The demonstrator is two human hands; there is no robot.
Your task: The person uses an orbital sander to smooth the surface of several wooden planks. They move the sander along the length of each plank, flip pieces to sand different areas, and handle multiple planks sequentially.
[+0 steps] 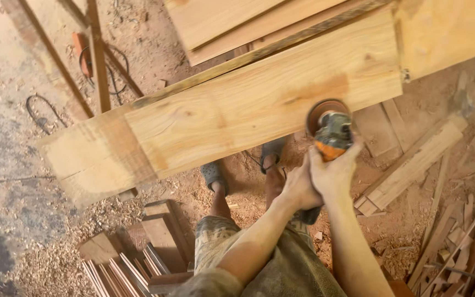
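Both hands, left hand (pixel 299 187) and right hand (pixel 333 171), grip grinder (pixel 330 132) against plank (pixel 248 104) edge

Woodworking workshop — sawdust-strewn dirt floor (pixel 6 137), raw planks (pixel 259 99), offcut piles (pixel 457 247); angle grinder (pixel 331 132)

Bare forearms, no sleeves, no gloves on the left hand (pixel 299 190) or right hand (pixel 333 173) — worn, dusty olive-patterned cloth shorts (pixel 270 269) reaching the knees, bare shins below — grey rubber slip-on sandals (pixel 214 173) on both feet, speckled with sawdust
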